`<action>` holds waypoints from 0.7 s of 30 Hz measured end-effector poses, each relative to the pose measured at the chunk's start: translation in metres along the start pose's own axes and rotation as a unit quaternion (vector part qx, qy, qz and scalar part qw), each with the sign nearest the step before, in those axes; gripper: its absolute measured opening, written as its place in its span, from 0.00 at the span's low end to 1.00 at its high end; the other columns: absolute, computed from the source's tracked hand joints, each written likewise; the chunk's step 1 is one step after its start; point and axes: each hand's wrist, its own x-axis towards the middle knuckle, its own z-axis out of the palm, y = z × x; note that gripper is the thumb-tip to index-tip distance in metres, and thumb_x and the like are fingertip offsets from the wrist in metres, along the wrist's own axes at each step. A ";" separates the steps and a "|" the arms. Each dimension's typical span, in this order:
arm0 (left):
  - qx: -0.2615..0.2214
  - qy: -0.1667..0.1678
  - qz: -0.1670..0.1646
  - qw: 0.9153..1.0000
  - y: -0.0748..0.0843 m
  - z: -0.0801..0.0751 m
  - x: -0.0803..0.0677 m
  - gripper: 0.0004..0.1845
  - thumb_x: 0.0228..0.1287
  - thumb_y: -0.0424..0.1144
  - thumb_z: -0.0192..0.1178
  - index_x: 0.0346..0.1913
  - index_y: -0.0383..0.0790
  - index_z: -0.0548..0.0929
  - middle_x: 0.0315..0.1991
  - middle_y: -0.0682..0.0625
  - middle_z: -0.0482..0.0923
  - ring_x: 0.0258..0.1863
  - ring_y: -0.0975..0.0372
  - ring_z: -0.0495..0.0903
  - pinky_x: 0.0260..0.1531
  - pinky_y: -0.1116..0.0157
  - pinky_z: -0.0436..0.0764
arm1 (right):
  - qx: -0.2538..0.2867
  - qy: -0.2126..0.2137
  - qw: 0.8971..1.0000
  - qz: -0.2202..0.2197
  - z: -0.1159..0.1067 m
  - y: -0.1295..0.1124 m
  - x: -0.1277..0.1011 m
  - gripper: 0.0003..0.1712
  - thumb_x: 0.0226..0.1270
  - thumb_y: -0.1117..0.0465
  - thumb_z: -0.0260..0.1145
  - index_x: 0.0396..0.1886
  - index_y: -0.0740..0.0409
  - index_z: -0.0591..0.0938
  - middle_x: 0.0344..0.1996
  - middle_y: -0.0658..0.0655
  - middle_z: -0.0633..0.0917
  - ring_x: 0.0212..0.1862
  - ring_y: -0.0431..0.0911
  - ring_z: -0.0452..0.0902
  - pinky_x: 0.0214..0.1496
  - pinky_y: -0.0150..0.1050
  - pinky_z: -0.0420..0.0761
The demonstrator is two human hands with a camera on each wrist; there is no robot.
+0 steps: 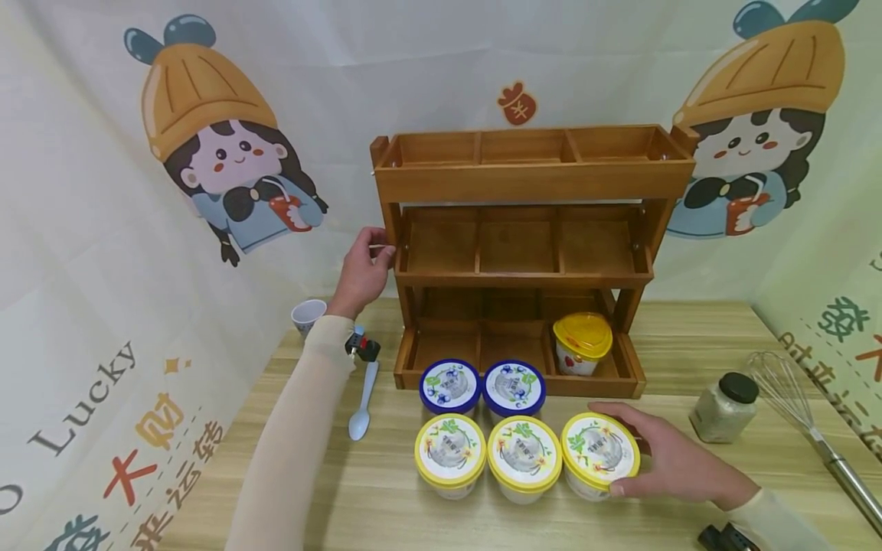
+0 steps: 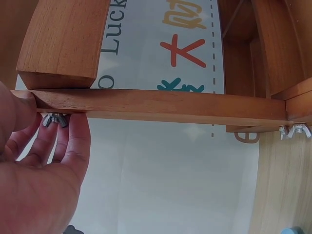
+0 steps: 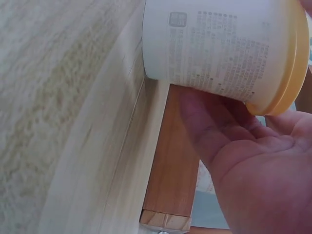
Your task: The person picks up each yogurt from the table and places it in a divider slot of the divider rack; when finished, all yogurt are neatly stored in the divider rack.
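A three-tier wooden shelf [image 1: 530, 180] stands at the back of the table. My left hand [image 1: 377, 256] grips its left side post at the middle tier. In the left wrist view the thumb lies on a shelf rail [image 2: 170, 105] and the fingers [image 2: 68, 146] curl under it beside a wing nut [image 2: 54, 119]. My right hand [image 1: 644, 451] holds the rightmost yellow-lidded cup [image 1: 599, 451] in the front row, fingers behind it and thumb in front. The right wrist view shows that cup [image 3: 219, 48] close up against my palm [image 3: 243, 161].
Two more yellow-lidded cups [image 1: 450, 450] [image 1: 524, 453] and two blue-lidded cups [image 1: 449, 385] [image 1: 513, 388] stand before the shelf. A yellow-lidded tub [image 1: 582, 340] sits in the bottom right compartment. A spoon [image 1: 361, 405] and small cup [image 1: 308, 314] lie left; a jar [image 1: 725, 408] and whisk [image 1: 792, 398] lie right.
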 end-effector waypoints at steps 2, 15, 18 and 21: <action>0.000 0.000 0.000 1.000 0.000 0.000 -0.001 0.19 0.85 0.38 0.51 0.71 0.38 0.69 0.67 0.40 0.73 0.68 0.47 0.76 0.65 0.50 0.83 | -0.003 -0.004 1.000 -0.004 0.000 0.001 0.000 0.58 0.51 0.57 0.86 0.80 0.58 0.66 0.69 0.63 0.79 0.62 0.31 0.76 0.54 0.33 0.85; -0.003 -0.001 0.012 1.000 -0.003 0.001 -0.001 0.19 0.85 0.38 0.51 0.70 0.37 0.69 0.67 0.39 0.73 0.68 0.47 0.76 0.64 0.50 0.83 | -0.038 0.032 0.998 -0.023 -0.008 -0.003 0.004 0.55 0.50 0.55 0.87 0.75 0.60 0.69 0.61 0.56 0.83 0.58 0.32 0.78 0.51 0.33 0.86; -0.010 -0.005 0.012 1.000 -0.002 0.001 -0.001 0.19 0.85 0.38 0.51 0.71 0.37 0.69 0.67 0.39 0.73 0.68 0.48 0.76 0.64 0.50 0.84 | -0.057 0.054 0.997 -0.027 -0.012 -0.007 0.006 0.56 0.48 0.54 0.87 0.76 0.57 0.69 0.62 0.56 0.83 0.58 0.32 0.78 0.51 0.33 0.86; -0.011 -0.005 0.011 1.000 0.000 0.000 -0.002 0.19 0.85 0.38 0.51 0.70 0.37 0.69 0.67 0.39 0.73 0.68 0.48 0.76 0.63 0.51 0.84 | -0.064 0.072 0.995 -0.022 -0.018 -0.013 0.007 0.57 0.47 0.55 0.88 0.78 0.53 0.69 0.64 0.57 0.83 0.59 0.32 0.77 0.53 0.33 0.85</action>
